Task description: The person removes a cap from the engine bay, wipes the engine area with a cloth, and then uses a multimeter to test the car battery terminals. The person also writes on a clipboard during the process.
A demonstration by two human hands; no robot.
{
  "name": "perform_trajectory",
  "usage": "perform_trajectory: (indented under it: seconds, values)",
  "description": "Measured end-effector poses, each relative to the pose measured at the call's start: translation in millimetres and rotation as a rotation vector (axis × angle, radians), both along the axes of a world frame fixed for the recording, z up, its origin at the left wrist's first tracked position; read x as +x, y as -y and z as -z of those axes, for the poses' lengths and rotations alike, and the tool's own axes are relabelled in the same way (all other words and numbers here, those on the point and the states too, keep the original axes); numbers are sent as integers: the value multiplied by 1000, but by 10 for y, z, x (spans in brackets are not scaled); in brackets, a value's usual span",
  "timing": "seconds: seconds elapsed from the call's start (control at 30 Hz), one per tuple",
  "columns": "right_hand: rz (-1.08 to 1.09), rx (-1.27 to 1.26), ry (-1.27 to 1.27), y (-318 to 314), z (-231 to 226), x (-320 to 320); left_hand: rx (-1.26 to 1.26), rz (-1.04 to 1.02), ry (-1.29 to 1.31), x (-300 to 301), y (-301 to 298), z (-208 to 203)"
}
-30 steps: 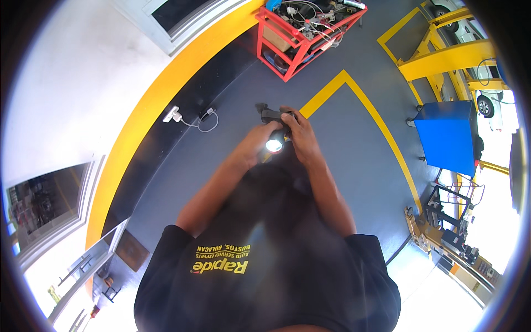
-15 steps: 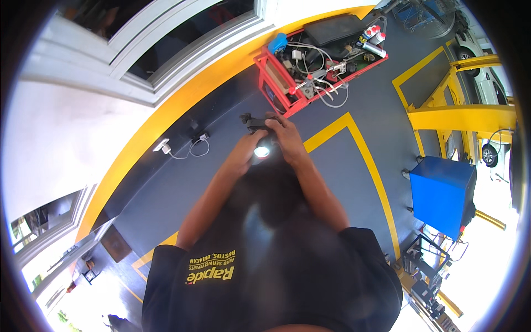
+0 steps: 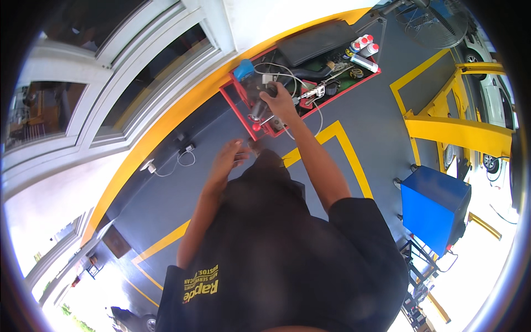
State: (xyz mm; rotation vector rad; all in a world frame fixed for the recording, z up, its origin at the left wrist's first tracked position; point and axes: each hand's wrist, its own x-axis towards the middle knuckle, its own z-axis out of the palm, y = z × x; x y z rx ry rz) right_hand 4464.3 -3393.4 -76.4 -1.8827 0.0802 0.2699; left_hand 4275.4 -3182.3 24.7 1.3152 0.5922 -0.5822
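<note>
My right hand (image 3: 281, 102) is wrapped around a dark flashlight (image 3: 260, 109), blurred by motion, over the near left end of a red-framed tool cart (image 3: 379, 71). No bright beam shows from the flashlight. Below it, a red-knobbed rod (image 3: 256, 126) stands out at the cart's corner. Lower and to the left, my left hand (image 3: 225, 159) hangs in front of my dark shirt with fingers apart and nothing in it. On the cart lie a white cable (image 3: 282, 66), a metal tool (image 3: 315, 91), a blue object (image 3: 244, 69) and a black case (image 3: 315, 43).
Red-capped cans (image 3: 365, 44) stand at the cart's far end. A blue cabinet on casters (image 3: 428, 207) is at the right, near a yellow vehicle lift (image 3: 459, 130). A white plug with a cable (image 3: 149, 165) lies by the left wall. A fan (image 3: 431, 25) stands far right.
Both hands held the lit flashlight before me. My right hand has carried it forward to the cart, its glow no longer showing. The left hand has let go and moved down left.
</note>
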Motion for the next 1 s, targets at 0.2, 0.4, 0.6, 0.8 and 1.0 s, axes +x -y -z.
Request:
perform_trajectory:
  seconds: [0.2, 0.4, 0.6, 0.8, 1.0]
  values:
    - [-134, -529, 103, 257, 361, 579, 68, -117, -4, -155, -114, -4]
    - [713, 95, -336, 1088, 763, 1807, 79, -393, -27, -398, -50, 17]
    - [802, 622, -400, 1228, 898, 2379, -2, -441, -17, -843, -24, 316]
    - [696, 65, 2, 929, 715, 2668, 150, -700, -29, -1356, 54, 276]
    - [825, -146, -378, 1121, 882, 2930, 236, -976, -37, -1442, 602, 250]
